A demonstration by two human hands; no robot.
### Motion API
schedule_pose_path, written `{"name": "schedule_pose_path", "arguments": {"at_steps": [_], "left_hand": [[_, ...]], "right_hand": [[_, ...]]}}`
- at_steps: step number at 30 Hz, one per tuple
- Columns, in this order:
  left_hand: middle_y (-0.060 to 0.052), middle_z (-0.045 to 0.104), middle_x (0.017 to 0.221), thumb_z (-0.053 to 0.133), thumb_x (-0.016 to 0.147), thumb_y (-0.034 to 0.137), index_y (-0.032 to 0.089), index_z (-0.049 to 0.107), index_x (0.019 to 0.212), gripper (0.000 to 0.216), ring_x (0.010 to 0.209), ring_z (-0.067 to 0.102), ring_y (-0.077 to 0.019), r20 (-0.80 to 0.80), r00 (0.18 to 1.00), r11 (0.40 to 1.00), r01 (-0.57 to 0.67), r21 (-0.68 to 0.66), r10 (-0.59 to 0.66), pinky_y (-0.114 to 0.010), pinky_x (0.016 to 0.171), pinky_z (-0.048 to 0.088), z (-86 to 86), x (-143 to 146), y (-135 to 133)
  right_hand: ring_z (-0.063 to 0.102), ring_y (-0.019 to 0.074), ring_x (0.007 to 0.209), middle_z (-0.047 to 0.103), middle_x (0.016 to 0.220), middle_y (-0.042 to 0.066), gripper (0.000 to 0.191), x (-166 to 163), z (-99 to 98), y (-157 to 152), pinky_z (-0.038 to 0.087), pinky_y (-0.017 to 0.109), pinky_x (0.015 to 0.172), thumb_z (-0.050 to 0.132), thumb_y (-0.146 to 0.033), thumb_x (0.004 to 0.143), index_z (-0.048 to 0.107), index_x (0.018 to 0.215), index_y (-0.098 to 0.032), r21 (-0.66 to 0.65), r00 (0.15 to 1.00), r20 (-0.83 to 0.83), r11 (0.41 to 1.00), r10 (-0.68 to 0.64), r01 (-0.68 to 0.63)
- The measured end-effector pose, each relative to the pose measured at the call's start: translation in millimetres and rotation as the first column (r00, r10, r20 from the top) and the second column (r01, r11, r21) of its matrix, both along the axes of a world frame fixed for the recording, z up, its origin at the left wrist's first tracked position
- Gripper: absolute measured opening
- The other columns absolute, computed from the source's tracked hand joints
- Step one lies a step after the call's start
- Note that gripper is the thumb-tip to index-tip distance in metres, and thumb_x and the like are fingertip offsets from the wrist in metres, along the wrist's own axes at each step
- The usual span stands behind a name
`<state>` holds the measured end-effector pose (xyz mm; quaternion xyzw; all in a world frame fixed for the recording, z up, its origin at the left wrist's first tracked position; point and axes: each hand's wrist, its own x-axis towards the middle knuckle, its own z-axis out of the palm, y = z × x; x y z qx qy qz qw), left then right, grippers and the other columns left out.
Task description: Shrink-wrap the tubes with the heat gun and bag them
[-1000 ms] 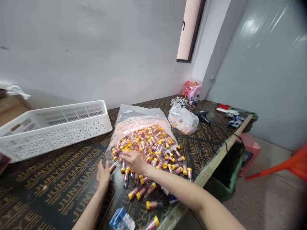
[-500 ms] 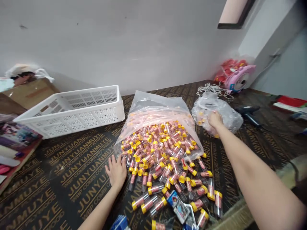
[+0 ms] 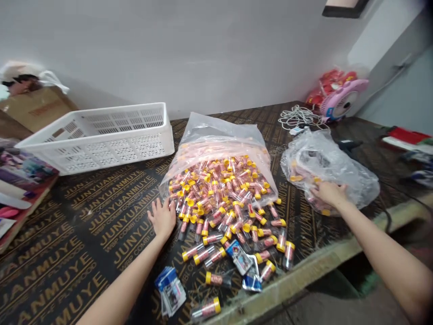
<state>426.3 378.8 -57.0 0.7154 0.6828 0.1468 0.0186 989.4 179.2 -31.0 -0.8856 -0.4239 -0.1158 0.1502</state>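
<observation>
My left hand lies on the dark board table with its fingers spread, at the left edge of a heap of small clear tubes with yellow caps and pink-red contents. The heap spills from the mouth of a large clear plastic bag. To the right, my right hand is closed on a smaller clear plastic bag with a few capped tubes inside; its fingertips are partly hidden. Blue picture packets rest among the loose tubes, and a stack of packets lies at the front.
A white perforated plastic crate stands at the back left, near a cardboard box. Coiled white cable and a pink fan are at the back right. The table's front edge runs diagonally.
My right hand and the smaller bag have moved to the right and nearer the table's front edge. The view has shifted slightly. My left hand stays beside the heap.
</observation>
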Motion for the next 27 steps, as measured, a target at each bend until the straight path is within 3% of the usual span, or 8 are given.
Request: {"name": "schedule_pose_path", "arguments": {"at_steps": [4,8,11,14,18,22,25,27], "left_hand": [[-0.016,0.04,0.139,0.023,0.092,0.042,0.021,0.052,0.125,0.049,0.131,0.031,-0.0328,0.012,1.0,1.0,0.024,0.0,-0.024,-0.057,0.102,0.024,0.2,0,-1],[-0.017,0.042,0.137,0.021,0.091,0.045,0.02,0.053,0.124,0.052,0.129,0.032,-0.034,0.023,0.999,1.0,0.028,-0.001,-0.028,-0.059,0.101,0.025,-0.1,-2,0],[-0.018,0.043,0.135,0.019,0.091,0.046,0.019,0.053,0.124,0.055,0.128,0.032,-0.0346,0.028,0.998,0.999,0.05,0.021,-0.05,-0.06,0.1,0.026,-1.4,-3,1],[-0.019,0.043,0.134,0.018,0.091,0.046,0.019,0.053,0.124,0.055,0.127,0.033,-0.035,0.03,0.998,0.998,0.061,0.032,-0.062,-0.059,0.099,0.027,-1.5,-4,1],[-0.019,0.045,0.133,0.018,0.091,0.045,0.018,0.053,0.123,0.054,0.126,0.034,-0.0342,0.007,0.998,0.997,0.056,0.043,-0.057,-0.058,0.098,0.028,0.6,-3,-1],[-0.019,0.046,0.131,0.019,0.091,0.043,0.017,0.054,0.121,0.053,0.124,0.036,-0.0348,-0.003,0.998,0.997,0.055,0.048,-0.055,-0.059,0.097,0.029,3.3,-2,-3],[-0.019,0.046,0.13,0.019,0.091,0.044,0.017,0.054,0.121,0.053,0.124,0.036,-0.035,0.0,0.998,0.997,0.058,0.055,-0.058,-0.059,0.097,0.029,3.7,-2,-4],[-0.019,0.047,0.13,0.02,0.091,0.044,0.018,0.054,0.121,0.053,0.124,0.036,-0.0346,0.006,0.998,0.997,0.055,0.057,-0.056,-0.058,0.098,0.029,2.6,-2,-3]], "right_hand": [[0.055,0.0322,0.096,0.063,0.091,0.021,0.012,-24,26.8,-45,0.03,0.056,0.087,0.052,-0.027,0.074,0.062,0.072,-0.02,-0.017,0.985,0.07,0.987,0.16,-0.159],[0.048,0.0314,0.112,0.057,0.117,0.021,0.03,-72,42.2,-69,0.029,0.049,0.095,0.05,-0.021,0.072,0.062,0.099,-0.013,-0.034,0.967,0.096,0.972,0.237,-0.234],[0.059,0.0241,0.094,0.067,0.102,0.009,0.033,-114,33.0,-78,0.04,0.037,0.089,0.06,-0.03,0.067,0.064,0.098,-0.019,-0.104,0.936,-0.029,0.93,0.351,-0.353],[0.063,0.0192,0.079,0.07,0.089,0.003,0.033,-135,24.3,-78,0.046,0.028,0.076,0.058,-0.036,0.071,0.064,0.1,-0.023,-0.095,0.925,-0.144,0.925,0.353,-0.367],[0.063,0.0206,0.087,0.068,0.095,0.01,0.038,-113,34.2,-53,0.045,0.031,0.079,0.031,-0.031,0.088,0.064,0.099,-0.016,0.025,0.979,-0.142,0.989,0.148,-0.146],[0.062,0.0288,0.09,0.065,0.099,0.021,0.042,-83,45.5,-8,0.045,0.04,0.078,0.04,-0.038,0.085,0.06,0.105,-0.007,0.09,0.986,-0.167,0.995,-0.022,0.037],[0.06,0.0305,0.095,0.062,0.108,0.024,0.049,-87,41.9,28,0.045,0.044,0.08,0.047,-0.036,0.081,0.053,0.117,-0.003,0.126,0.982,-0.184,0.99,-0.037,0.061],[0.061,0.0257,0.095,0.063,0.109,0.019,0.043,-103,36.0,50,0.045,0.043,0.083,0.049,-0.031,0.082,0.054,0.118,-0.007,0.14,0.981,-0.19,0.99,0.031,-0.004]]}}
